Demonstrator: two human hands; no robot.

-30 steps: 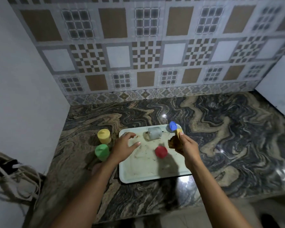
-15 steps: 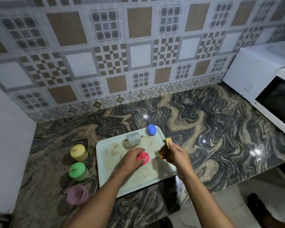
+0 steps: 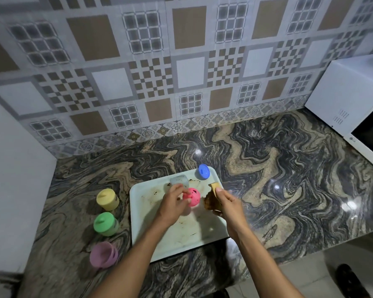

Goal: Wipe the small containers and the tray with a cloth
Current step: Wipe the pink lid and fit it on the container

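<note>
Over the tray (image 3: pixel 181 239), the left hand (image 3: pixel 172 204) grips the pink container (image 3: pixel 192 197), seemingly by fingertips; the right hand (image 3: pixel 227 204) clutches the cloth (image 3: pixel 211 201) just beside it. A hard wipe could knock it loose.

**A:** Colours, quickly: the tray (image 3: pixel 142 214) is pale mint, smeared with brown marks.

**B:** Over it a hot-pink container (image 3: pixel 192 198) with dark specks on top. There's a bright blue lid (image 3: pixel 203 172) at the far corner and a frosted grey container (image 3: pixel 178 181) beside it.

**A:** The cloth (image 3: pixel 212 198) is mustard yellow at the tip and dirty brown below.

**B:** Left of the tray are three pastels: a yellow container (image 3: pixel 107 199), a green container (image 3: pixel 105 224) and a lilac container (image 3: pixel 103 257).

**A:** The countertop (image 3: pixel 289 190) swirls in black, grey and tan marbling.

**B:** The wall tiles (image 3: pixel 190 72) mix plain brown squares, white squares, brown-and-white checkerboards and grey grids. A floral border (image 3: pixel 181 126) runs along the bottom.

**A:** The microwave (image 3: pixel 340 97) is white with a black door.
</note>
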